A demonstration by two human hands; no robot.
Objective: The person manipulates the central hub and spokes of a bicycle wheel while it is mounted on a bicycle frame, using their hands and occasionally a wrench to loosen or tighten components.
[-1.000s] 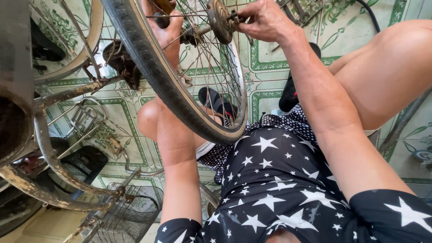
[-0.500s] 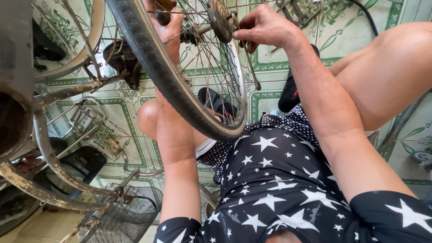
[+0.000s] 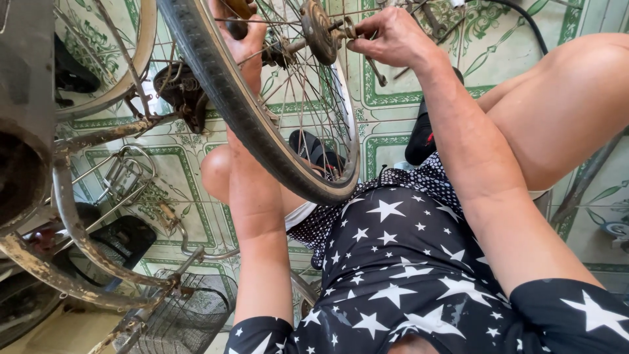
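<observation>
The right hand (image 3: 393,38) pinches closed on the axle nut (image 3: 347,29) at the near end of the hub (image 3: 319,29), whose axle runs left to right, while the left hand (image 3: 244,46), behind the spokes (image 3: 295,92), grips a dark handle (image 3: 237,18).

No packages, no labels, no signs, no screens in view
</observation>
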